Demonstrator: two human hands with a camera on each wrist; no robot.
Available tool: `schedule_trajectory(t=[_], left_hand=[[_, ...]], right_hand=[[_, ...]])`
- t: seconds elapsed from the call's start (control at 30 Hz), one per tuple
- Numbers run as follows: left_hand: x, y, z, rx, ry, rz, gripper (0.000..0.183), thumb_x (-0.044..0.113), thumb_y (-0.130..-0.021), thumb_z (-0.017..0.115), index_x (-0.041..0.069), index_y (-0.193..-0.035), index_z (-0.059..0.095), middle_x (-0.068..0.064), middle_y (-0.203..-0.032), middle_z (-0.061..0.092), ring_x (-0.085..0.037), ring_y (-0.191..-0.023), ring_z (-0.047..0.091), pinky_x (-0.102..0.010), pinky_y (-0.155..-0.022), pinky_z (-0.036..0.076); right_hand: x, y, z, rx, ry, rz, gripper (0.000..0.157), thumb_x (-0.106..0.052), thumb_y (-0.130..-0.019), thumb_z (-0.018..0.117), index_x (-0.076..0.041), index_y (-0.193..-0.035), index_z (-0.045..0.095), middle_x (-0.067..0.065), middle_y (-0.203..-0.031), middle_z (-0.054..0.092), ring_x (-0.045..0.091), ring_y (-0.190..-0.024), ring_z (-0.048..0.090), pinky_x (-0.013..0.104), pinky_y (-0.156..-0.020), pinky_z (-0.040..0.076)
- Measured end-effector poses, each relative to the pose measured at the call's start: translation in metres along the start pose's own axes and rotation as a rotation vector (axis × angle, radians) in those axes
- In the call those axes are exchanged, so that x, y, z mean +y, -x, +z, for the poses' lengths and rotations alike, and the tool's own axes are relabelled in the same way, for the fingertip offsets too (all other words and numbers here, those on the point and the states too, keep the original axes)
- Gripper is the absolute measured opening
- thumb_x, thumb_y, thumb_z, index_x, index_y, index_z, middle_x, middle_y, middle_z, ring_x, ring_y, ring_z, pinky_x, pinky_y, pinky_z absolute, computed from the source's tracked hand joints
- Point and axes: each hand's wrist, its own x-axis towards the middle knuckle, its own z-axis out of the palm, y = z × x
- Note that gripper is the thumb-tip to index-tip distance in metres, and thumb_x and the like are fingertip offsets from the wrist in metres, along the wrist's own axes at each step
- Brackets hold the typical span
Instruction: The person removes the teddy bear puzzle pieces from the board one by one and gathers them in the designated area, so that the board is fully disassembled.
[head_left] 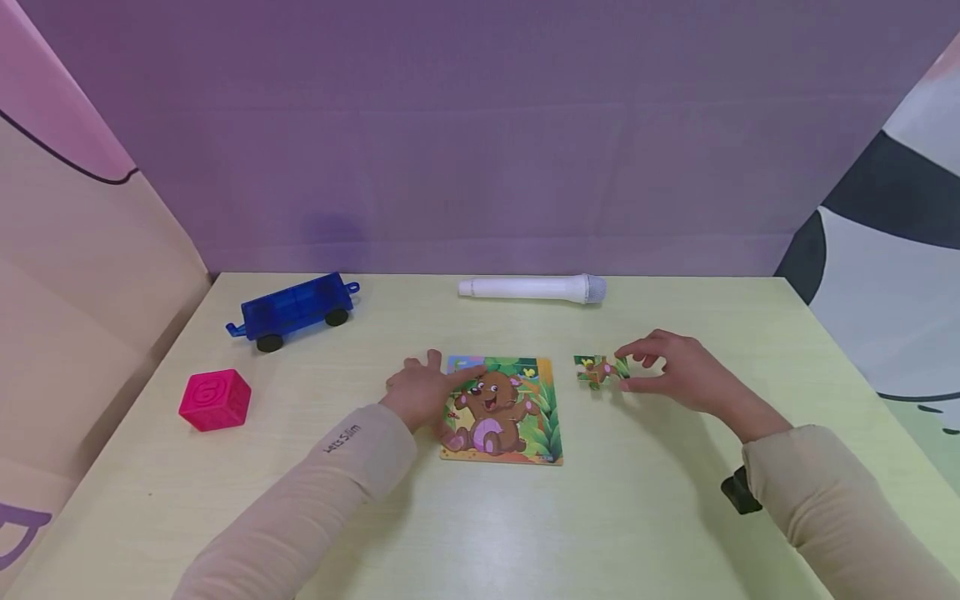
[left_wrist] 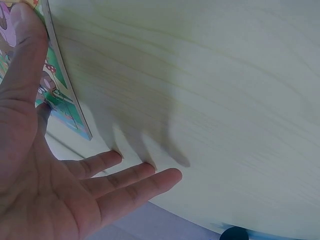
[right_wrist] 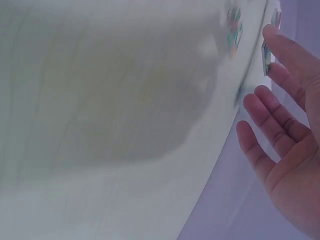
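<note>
A square jigsaw puzzle [head_left: 517, 417] with a brown bear picture lies flat on the table. My left hand [head_left: 422, 392] reaches over its left side, thumb and index finger touching it. In the left wrist view, the other fingers spread out past the puzzle's edge [left_wrist: 70, 100]. To the puzzle's right, my right hand [head_left: 678, 372] pinches a small puzzle piece [head_left: 597, 369] between thumb and index finger, apart from the puzzle. The right wrist view shows that piece [right_wrist: 266, 57] edge-on, its other fingers loose. Whether it is one piece or joined pieces, I cannot tell.
A white toy microphone [head_left: 532, 288] lies along the back edge of the table. At the back left stands a blue toy wagon [head_left: 296, 308] with black wheels, and a pink cube [head_left: 215, 400] sits before it. A purple cloth [head_left: 487, 167] hangs behind the table.
</note>
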Motion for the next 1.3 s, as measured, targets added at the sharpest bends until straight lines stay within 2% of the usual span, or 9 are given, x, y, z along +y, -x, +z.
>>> schedule_trajectory(t=[0.23,0.5,0.6,1.0,1.17,1.3], left_hand=[[0.0,-0.001,0.001,0.003,-0.044,-0.002,0.108,0.038,-0.069,0.093,0.044,-0.158,0.032,-0.022,-0.155,0.031,-0.046,-0.128,0.045,-0.057,-0.088,0.054],[0.0,-0.001,0.001,0.006,0.01,0.009,0.105,0.036,-0.07,0.092,0.043,-0.157,0.035,-0.023,-0.158,0.029,-0.048,-0.132,0.041,-0.061,-0.095,0.05],[0.0,0.0,0.001,0.01,0.014,0.013,0.104,0.035,-0.07,0.092,0.043,-0.157,0.035,-0.023,-0.158,0.03,-0.048,-0.132,0.042,-0.06,-0.094,0.051],[0.0,0.001,0.001,0.017,0.022,0.013,0.104,0.035,-0.07,0.092,0.042,-0.157,0.037,-0.023,-0.156,0.031,-0.047,-0.13,0.042,-0.06,-0.094,0.05],[0.0,0.001,0.001,0.014,-0.003,0.006,0.105,0.035,-0.07,0.092,0.043,-0.157,0.035,-0.022,-0.156,0.032,-0.046,-0.129,0.044,-0.059,-0.092,0.052],[-0.001,0.0,0.002,0.018,0.0,0.011,0.105,0.035,-0.07,0.092,0.042,-0.157,0.035,-0.022,-0.155,0.033,-0.046,-0.129,0.044,-0.059,-0.092,0.052]], right_hand=[[0.024,0.004,-0.008,0.004,0.021,0.08,0.047,-0.029,-0.086,0.083,-0.004,-0.124,0.07,0.01,-0.103,0.063,0.028,-0.094,0.062,0.039,-0.074,0.049],[0.049,0.003,-0.003,-0.062,-0.014,0.186,0.049,-0.028,-0.088,0.081,-0.002,-0.127,0.068,0.015,-0.106,0.064,0.029,-0.094,0.062,0.036,-0.073,0.049],[0.052,0.002,0.0,-0.068,-0.027,0.201,0.05,-0.03,-0.087,0.082,-0.001,-0.126,0.068,0.015,-0.105,0.064,0.029,-0.093,0.061,0.035,-0.071,0.049],[0.048,0.0,-0.001,-0.077,0.006,0.17,0.053,-0.028,-0.086,0.083,0.002,-0.126,0.067,0.017,-0.104,0.063,0.031,-0.092,0.061,0.038,-0.072,0.049],[0.041,0.002,0.002,-0.052,0.014,0.107,0.047,-0.023,-0.087,0.081,0.002,-0.124,0.068,0.012,-0.101,0.063,0.029,-0.091,0.061,0.039,-0.073,0.05],[0.025,0.006,0.006,-0.018,-0.005,0.041,0.037,-0.021,-0.088,0.08,-0.003,-0.119,0.072,0.005,-0.098,0.062,0.023,-0.088,0.059,0.035,-0.07,0.048]])
